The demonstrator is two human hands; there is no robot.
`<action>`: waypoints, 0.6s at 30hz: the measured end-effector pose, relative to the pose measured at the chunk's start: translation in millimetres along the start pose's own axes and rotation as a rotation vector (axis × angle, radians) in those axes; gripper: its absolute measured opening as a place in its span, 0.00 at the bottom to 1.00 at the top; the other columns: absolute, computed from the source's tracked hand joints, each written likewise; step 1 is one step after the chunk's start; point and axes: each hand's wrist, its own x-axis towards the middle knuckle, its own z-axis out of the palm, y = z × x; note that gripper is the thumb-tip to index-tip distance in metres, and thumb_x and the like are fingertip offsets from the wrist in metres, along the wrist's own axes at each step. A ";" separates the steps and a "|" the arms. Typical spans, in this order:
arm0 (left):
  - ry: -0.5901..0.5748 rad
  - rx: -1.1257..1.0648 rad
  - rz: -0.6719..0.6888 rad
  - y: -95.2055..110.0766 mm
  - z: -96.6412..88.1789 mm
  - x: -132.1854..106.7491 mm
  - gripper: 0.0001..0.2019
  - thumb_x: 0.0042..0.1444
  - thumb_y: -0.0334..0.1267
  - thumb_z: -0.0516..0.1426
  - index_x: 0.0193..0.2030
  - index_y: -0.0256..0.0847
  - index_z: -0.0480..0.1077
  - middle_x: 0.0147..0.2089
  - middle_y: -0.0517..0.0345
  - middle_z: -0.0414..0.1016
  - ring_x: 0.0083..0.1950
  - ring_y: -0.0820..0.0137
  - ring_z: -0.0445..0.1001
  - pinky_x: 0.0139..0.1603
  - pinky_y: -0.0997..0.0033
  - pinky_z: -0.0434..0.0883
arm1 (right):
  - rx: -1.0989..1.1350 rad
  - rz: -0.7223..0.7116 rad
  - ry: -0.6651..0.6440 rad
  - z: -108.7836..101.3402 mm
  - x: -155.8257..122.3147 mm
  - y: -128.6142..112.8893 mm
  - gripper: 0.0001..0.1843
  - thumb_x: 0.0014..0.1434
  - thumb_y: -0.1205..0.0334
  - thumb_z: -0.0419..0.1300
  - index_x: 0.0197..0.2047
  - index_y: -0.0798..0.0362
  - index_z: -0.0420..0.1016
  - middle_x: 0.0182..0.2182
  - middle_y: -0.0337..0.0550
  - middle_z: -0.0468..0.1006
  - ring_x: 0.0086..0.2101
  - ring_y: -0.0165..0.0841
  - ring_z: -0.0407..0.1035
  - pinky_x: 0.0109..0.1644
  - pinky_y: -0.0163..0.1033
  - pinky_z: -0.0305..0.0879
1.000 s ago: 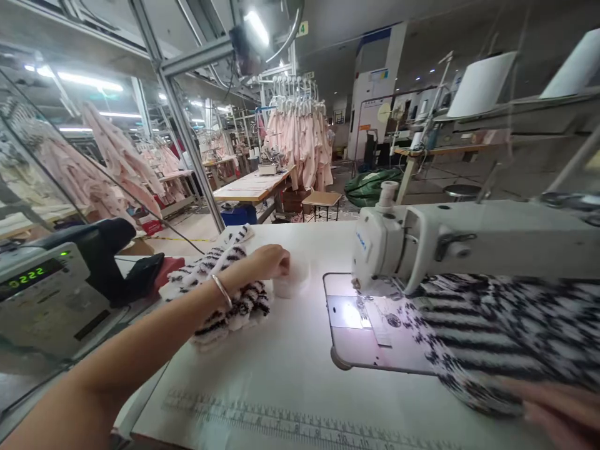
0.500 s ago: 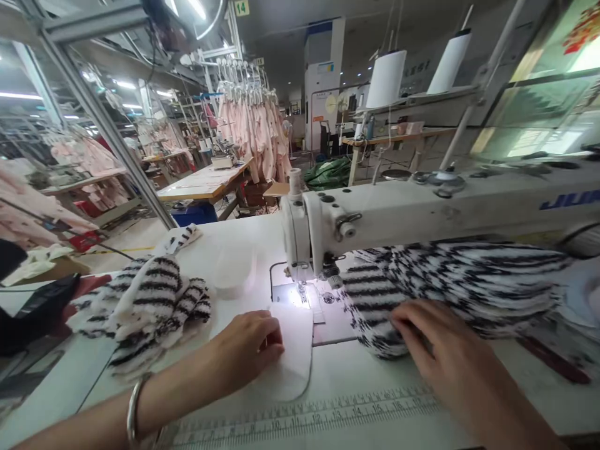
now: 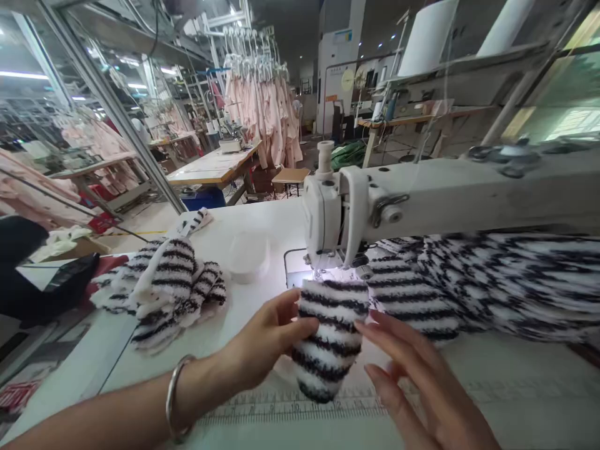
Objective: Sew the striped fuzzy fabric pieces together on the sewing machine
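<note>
Fleecy black-and-white striped fabric piece (image 3: 330, 337) is pinched at its left edge by the left hand (image 3: 262, 344) near the surface's front edge; the right hand (image 3: 412, 381) hovers open beside it. Judging by this, sewing hasn't begun: the piece sits just before the white sewing machine (image 3: 356, 212).

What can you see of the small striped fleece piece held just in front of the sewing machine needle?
The small black-and-white striped fleece piece looks plush and fuzzy, with a rounded lower end. It stands roughly upright on the white table, its top just below the white sewing machine head, in the lamp's glow. The left hand pinches its left edge between thumb and fingers; the right hand, fingers spread, meets its right edge. A printed ruler strip runs beneath.
</note>
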 end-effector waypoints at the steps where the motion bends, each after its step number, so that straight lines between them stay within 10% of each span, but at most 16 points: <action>1: -0.004 0.050 0.041 4.7 -5.0 -1.4 0.15 0.55 0.36 0.60 0.49 0.37 0.67 0.41 0.54 0.74 0.42 0.69 0.73 0.43 0.72 0.68 | 0.150 0.133 -0.052 5.5 3.6 -1.4 0.19 0.61 0.56 0.54 0.56 0.38 0.67 0.50 0.40 0.73 0.42 0.29 0.73 0.37 0.28 0.70; 5: 0.039 0.433 0.128 21.1 -26.7 -1.4 0.13 0.58 0.37 0.55 0.48 0.37 0.65 0.41 0.55 0.72 0.42 0.68 0.71 0.42 0.70 0.68 | 0.585 0.415 -0.234 28.3 19.9 -11.0 0.22 0.60 0.52 0.54 0.58 0.43 0.65 0.30 0.35 0.72 0.27 0.26 0.68 0.31 0.30 0.67; 9: 0.145 0.995 0.130 14.3 -45.8 -1.0 0.07 0.55 0.36 0.55 0.40 0.39 0.63 0.33 0.59 0.69 0.34 0.69 0.68 0.32 0.71 0.65 | 0.283 0.334 -0.187 47.1 18.6 -10.7 0.18 0.60 0.55 0.54 0.53 0.45 0.67 0.27 0.33 0.68 0.25 0.26 0.66 0.31 0.32 0.63; 18: 0.139 1.244 0.128 11.9 -35.0 -11.0 0.06 0.56 0.34 0.55 0.36 0.40 0.59 0.32 0.60 0.69 0.31 0.70 0.69 0.28 0.73 0.63 | -0.101 0.101 -0.177 38.5 1.4 -9.0 0.15 0.62 0.64 0.52 0.51 0.44 0.66 0.28 0.31 0.73 0.27 0.25 0.71 0.32 0.29 0.64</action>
